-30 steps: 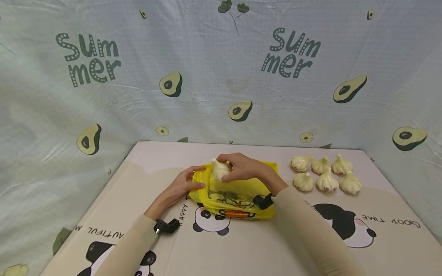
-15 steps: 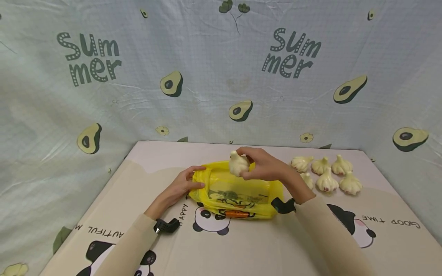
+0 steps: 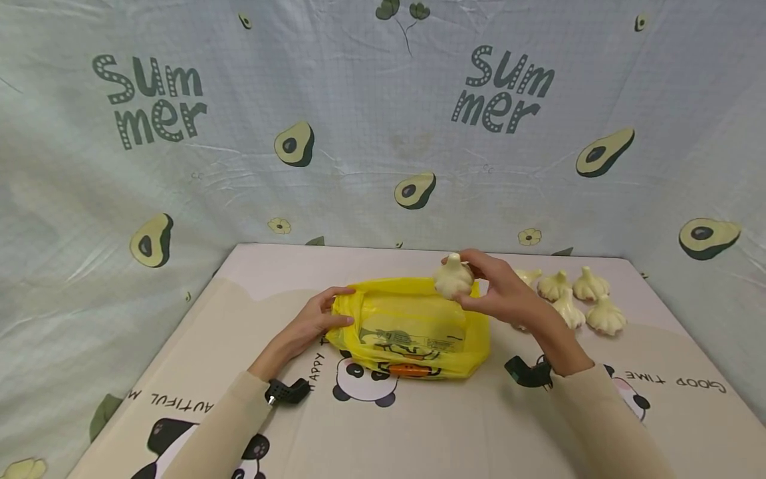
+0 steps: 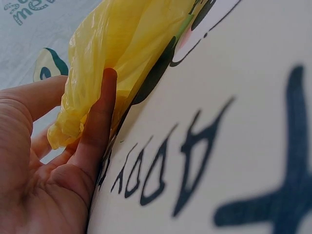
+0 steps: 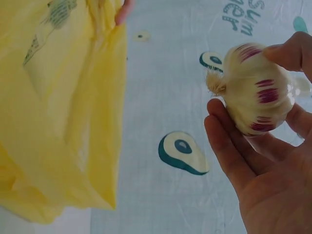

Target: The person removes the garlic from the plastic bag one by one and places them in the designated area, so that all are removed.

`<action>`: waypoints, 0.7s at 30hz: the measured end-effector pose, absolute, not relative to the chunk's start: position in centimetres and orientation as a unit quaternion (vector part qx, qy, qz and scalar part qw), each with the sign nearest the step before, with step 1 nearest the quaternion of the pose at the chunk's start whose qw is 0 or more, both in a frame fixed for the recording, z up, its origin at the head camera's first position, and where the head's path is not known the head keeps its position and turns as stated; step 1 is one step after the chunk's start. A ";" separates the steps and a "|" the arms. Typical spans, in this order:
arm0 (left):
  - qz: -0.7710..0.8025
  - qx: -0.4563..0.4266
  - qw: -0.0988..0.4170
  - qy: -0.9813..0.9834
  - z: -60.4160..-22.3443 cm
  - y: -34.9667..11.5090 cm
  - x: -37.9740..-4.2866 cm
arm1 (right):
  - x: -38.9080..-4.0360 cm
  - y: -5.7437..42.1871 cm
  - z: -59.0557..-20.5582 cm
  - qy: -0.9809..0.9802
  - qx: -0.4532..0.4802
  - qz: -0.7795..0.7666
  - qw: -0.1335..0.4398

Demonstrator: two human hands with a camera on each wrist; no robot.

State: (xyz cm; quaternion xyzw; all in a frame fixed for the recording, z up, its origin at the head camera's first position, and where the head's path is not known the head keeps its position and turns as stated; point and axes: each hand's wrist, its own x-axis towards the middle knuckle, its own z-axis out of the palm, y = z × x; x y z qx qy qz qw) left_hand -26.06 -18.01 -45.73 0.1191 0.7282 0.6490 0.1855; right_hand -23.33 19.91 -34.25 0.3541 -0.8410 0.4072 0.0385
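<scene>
A yellow plastic bag with a printed design lies on the tabletop, its mouth toward the left. At that mouth my left hand holds the edge; the left wrist view shows the bunched rim between thumb and fingers. My right hand grips a garlic bulb by its sides, above the bag's right end. In the head view the bulb's stem points up. The right wrist view shows purple streaks and a tuft of roots on the same garlic bulb. Whether the bag contains anything is unclear.
Several more garlic bulbs are grouped at the table's back right, partly hidden by my right hand and forearm. The table has a panda-print cover. A cloth backdrop with avocado prints hangs behind it.
My right hand has carried the garlic bulb rightward from the bag's mouth, moving up slightly, to above the bag's right end. The left hand has stayed at the bag's edge.
</scene>
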 end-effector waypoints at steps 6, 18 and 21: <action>0.651 0.115 0.186 0.727 -45.7 -17.9 -26.0 | -22.6 21.7 -34.7 -0.840 0.348 0.407 0.082; 0.646 0.115 0.185 0.732 -45.6 -18.0 -26.0 | -22.2 25.5 -36.4 -0.824 0.331 0.458 0.047; 0.646 0.120 0.185 0.731 -45.6 -18.0 -26.1 | -22.3 26.2 -36.7 -0.813 0.336 0.475 0.021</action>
